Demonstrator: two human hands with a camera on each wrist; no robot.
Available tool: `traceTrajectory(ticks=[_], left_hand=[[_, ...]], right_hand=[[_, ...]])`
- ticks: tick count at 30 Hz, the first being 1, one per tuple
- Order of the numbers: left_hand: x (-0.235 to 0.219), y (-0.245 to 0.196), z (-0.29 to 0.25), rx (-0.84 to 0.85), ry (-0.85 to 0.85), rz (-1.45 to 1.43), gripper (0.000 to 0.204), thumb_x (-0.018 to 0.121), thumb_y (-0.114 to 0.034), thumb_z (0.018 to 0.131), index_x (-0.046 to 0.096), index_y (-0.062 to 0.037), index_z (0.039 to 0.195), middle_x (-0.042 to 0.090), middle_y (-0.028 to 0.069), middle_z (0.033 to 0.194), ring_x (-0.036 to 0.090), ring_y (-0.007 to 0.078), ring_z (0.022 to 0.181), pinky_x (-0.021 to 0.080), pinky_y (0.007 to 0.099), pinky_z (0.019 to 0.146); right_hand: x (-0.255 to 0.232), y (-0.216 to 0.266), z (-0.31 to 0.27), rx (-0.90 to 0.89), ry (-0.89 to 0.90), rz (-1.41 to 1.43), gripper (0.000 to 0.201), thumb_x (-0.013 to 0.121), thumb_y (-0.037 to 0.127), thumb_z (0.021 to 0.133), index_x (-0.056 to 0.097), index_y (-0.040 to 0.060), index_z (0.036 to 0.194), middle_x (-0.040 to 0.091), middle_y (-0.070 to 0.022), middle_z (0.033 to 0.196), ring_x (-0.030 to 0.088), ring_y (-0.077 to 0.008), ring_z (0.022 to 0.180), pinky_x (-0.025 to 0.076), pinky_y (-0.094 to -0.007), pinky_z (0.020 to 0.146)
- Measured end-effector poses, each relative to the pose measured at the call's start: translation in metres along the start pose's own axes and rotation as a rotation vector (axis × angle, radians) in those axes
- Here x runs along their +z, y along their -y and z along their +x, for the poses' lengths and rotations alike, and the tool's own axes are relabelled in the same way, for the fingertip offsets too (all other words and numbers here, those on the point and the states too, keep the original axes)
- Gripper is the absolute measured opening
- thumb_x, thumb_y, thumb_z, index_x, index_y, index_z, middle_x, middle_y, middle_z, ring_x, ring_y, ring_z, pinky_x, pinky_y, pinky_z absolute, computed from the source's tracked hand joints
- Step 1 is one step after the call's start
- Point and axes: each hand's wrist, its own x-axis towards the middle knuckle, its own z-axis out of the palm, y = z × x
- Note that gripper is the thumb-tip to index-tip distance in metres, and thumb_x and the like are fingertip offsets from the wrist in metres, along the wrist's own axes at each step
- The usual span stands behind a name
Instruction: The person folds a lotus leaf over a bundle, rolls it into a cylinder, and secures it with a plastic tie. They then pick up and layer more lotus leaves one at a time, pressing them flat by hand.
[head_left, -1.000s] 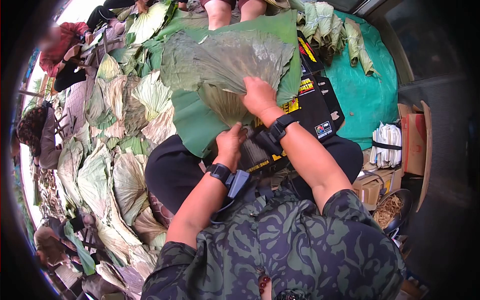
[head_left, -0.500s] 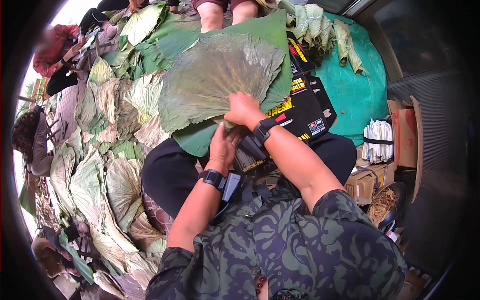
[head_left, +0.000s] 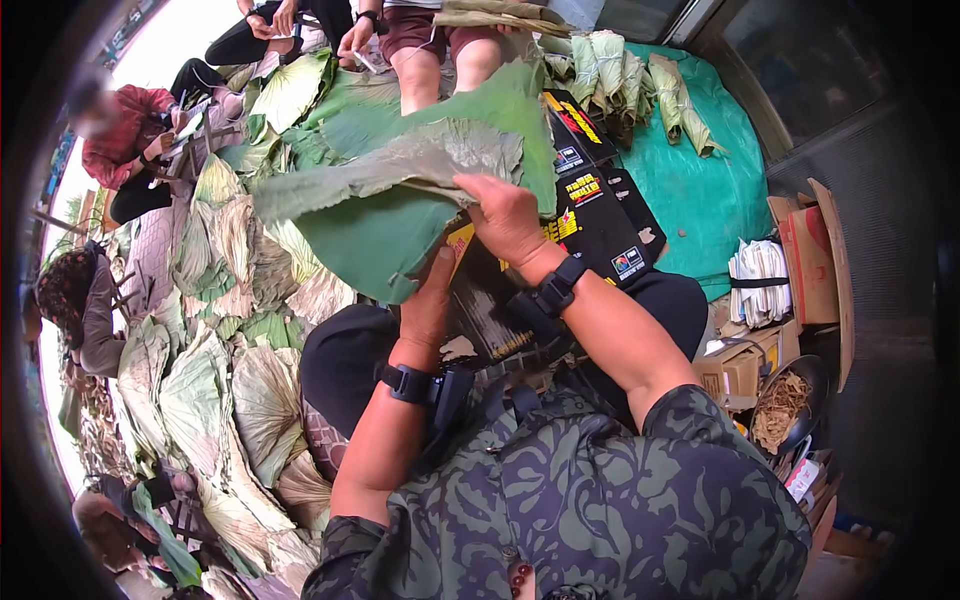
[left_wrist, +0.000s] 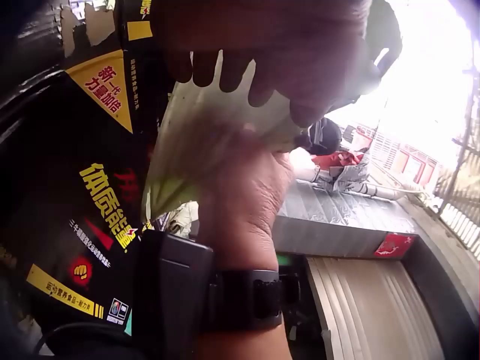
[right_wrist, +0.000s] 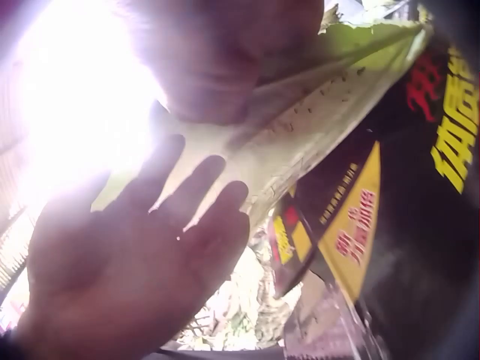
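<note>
My right hand (head_left: 505,222) grips a dried grey-green lotus leaf (head_left: 440,150) by its near edge, in the head view. The leaf is lifted and tilted, and its left part stretches out over a greener lotus leaf (head_left: 375,240). Lower left of the right hand is my left hand (head_left: 428,300), its fingers partly hidden behind the green leaf. In the right wrist view the left hand (right_wrist: 142,247) has its fingers straight and spread against the pale leaf underside (right_wrist: 300,112). The right hand (left_wrist: 244,206) also shows in the left wrist view, beyond the left fingers.
Black printed cardboard (head_left: 590,215) lies across my lap. Many dried lotus leaves (head_left: 195,385) cover the left side. Tied leaf bundles (head_left: 605,75) rest near a green tarp (head_left: 690,190). Cardboard boxes (head_left: 815,260) stand at right. Several people sit around; bare legs (head_left: 420,75) are ahead.
The dried leaf, spread broadly half a second ago, is now tilted and swung to the left in the right hand. The left hand has moved slightly left, under the green leaf.
</note>
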Motion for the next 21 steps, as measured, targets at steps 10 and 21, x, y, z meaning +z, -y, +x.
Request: traceTrajectory(ticks=[10,21], left_hand=[[0.019,-0.013,-0.012,-0.042,0.201,-0.506,0.065,0.047,-0.051,0.086,0.032,-0.0091,0.132,0.041,0.0113,0.130,0.040,0.0264,0.120,0.032,0.0457,0.099],[0.000,-0.004,-0.031,-0.269,0.307,-0.569,0.065,0.060,-0.046,0.080,0.036,-0.0123,0.130,0.044,0.0056,0.126,0.044,0.0262,0.114,0.035,0.0472,0.096]], right_hand=[[-0.041,0.047,-0.008,-0.014,0.429,0.128,0.044,0.064,0.018,0.067,0.054,0.0020,0.106,0.060,-0.0149,0.095,0.058,-0.0309,0.088,0.047,-0.0373,0.076],[-0.024,0.021,-0.035,0.255,0.448,0.441,0.055,0.071,0.023,0.069,0.052,-0.0022,0.114,0.061,-0.0133,0.101,0.057,-0.0203,0.093,0.045,-0.0307,0.084]])
